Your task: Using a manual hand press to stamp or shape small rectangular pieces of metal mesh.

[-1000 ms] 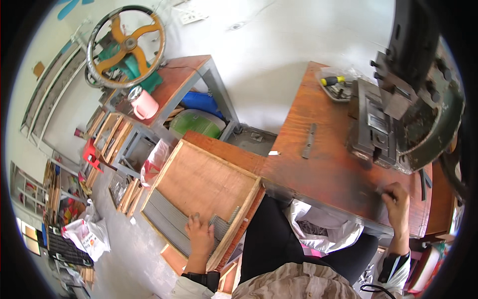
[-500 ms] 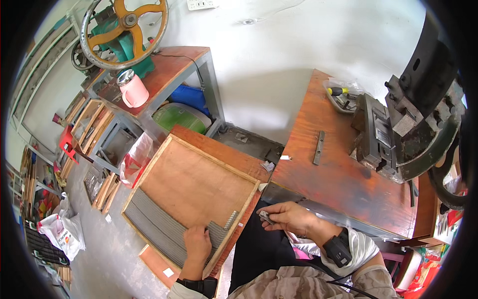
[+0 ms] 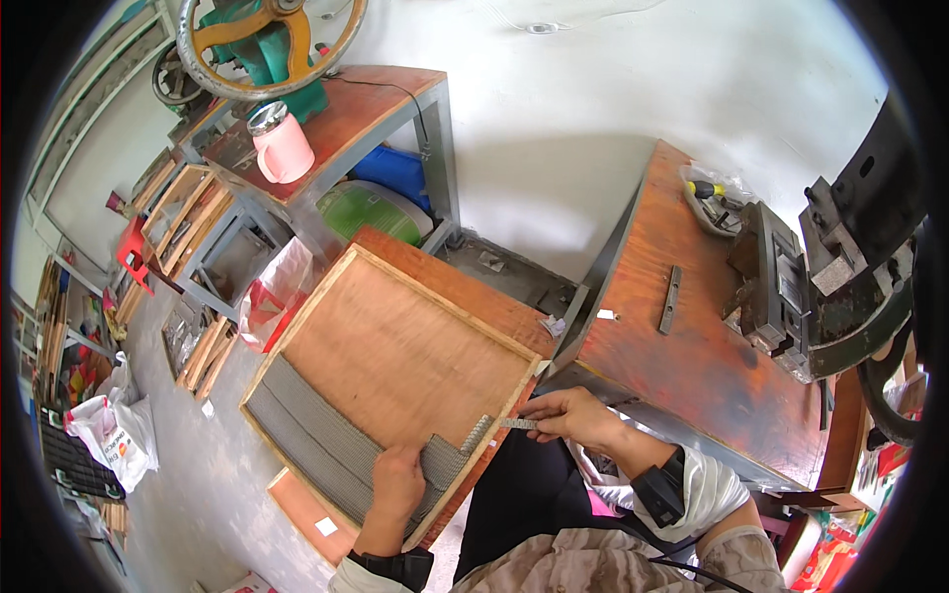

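A shallow wooden tray [image 3: 395,336] slants in front of me, with rows of small grey metal pieces [image 3: 321,440] packed along its near side. My left hand [image 3: 397,482] rests on these rows with its fingers curled closed; what they grip, if anything, is hidden. At the tray's right rim, my right hand [image 3: 573,417] pinches a short strip of small metal pieces [image 3: 518,423] between thumb and fingers. The strip points left, close to the end of a raised row [image 3: 476,435] inside the tray.
Right of the tray stands a reddish workbench [image 3: 633,296] with a metal bar [image 3: 670,299], a plastic container of tools [image 3: 714,210] and a heavy dark press [image 3: 840,287]. Behind, a pink mug [image 3: 285,150] sits on another bench near a yellow handwheel [image 3: 297,44]. A plastic bag [image 3: 277,292] stands left.
My right hand has moved the metal strip left to the tray's rim, and the strip now shows lengthwise. My left hand stays on the rows. The whole view has shifted slightly.
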Demonstrator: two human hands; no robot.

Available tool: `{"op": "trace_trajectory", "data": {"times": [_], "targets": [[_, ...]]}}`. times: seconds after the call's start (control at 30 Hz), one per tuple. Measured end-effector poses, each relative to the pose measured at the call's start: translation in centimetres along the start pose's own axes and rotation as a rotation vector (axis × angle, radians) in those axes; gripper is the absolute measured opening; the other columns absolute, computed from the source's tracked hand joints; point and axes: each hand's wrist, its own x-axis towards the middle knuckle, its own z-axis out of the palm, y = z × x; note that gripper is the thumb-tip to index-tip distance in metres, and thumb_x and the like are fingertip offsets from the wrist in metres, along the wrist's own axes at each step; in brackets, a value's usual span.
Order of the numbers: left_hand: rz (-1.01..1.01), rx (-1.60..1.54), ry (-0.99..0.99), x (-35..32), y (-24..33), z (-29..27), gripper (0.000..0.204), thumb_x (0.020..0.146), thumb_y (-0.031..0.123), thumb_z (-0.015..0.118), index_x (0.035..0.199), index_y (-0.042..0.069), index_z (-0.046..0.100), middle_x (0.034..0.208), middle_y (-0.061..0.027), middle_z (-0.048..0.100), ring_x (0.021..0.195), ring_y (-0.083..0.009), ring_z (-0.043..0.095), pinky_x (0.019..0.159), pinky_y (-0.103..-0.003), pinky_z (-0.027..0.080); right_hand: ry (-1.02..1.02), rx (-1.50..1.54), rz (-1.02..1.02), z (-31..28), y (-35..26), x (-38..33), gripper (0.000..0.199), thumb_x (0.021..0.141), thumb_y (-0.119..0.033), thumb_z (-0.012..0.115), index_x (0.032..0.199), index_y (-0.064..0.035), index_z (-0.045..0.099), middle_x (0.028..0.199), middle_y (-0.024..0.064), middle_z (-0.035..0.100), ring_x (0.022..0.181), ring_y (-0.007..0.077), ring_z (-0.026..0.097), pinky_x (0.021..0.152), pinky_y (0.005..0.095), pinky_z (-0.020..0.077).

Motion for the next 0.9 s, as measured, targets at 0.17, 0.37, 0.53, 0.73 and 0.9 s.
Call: {"op": "trace_trajectory", "data": {"times": [0.17,0.37,0.53,0.73,0.9], "targets": [[-0.075,-0.068,0.036,-0.3,-0.3,0.3,0.018,0.077,0.0,0.056,0.093,0.002,0.064,0.08,-0.0185,0.063,0.078,-0.0357,0.06,0.067,-0.045,0.045,0.019,0.039,-0.074,0.3,0.1,0.5,0.035,0.084,0.004,0.053,0.119,0.0035,0.057,0.112,0.0173,0.062,0.097,0.0221,0.063,0.081,0.0305,0.0535],[-0.086,0.016,0.035,-0.8,-0.1,-0.5,0.02,0.078,0.002,0.058,0.097,0.003,0.062,0.078,-0.0165,0.063,0.077,-0.0349,0.06,0.073,-0.044,0.044,0.048,-0.181,-0.147,2.2,-0.8,3.7,0.035,0.081,0.01,0.054,0.115,0.0063,0.059,0.104,0.0164,0.065,0.094,0.0217,0.064,0.08,0.0301,0.0533],[-0.13,-0.024,0.038,-1.1,1.4,0.0,0.028,0.074,0.001,0.062,0.102,0.004,0.061,0.083,-0.0177,0.063,0.082,-0.0379,0.057,0.081,-0.044,0.043,0.124,-0.62,-0.415,7.8,0.3,11.5,0.032,0.071,0.007,0.06,0.101,-0.002,0.068,0.1,0.0119,0.068,0.089,0.0244,0.066,0.078,0.0331,0.0515],[-0.279,-0.19,0.158,-2.4,1.3,0.5,0.048,0.068,-0.002,0.066,0.114,0.002,0.052,0.102,-0.0187,0.057,0.088,-0.0373,0.055,0.085,-0.044,0.042,-0.202,-0.992,-0.86,12.2,3.1,14.1,0.033,0.063,0.003,0.063,0.092,-0.009,0.071,0.093,0.006,0.069,0.087,0.0286,0.061,0.08,0.0363,0.0492],[-0.092,0.026,0.267,-1.6,0.4,-0.6,0.05,0.069,0.002,0.067,0.116,0.001,0.051,0.098,-0.0214,0.057,0.094,-0.0405,0.054,0.082,-0.043,0.042,-0.441,-0.987,-0.838,11.5,3.0,13.7,0.031,0.061,0.006,0.059,0.088,-0.0061,0.069,0.096,0.0058,0.067,0.101,0.0259,0.057,0.086,0.0342,0.0471]]}}
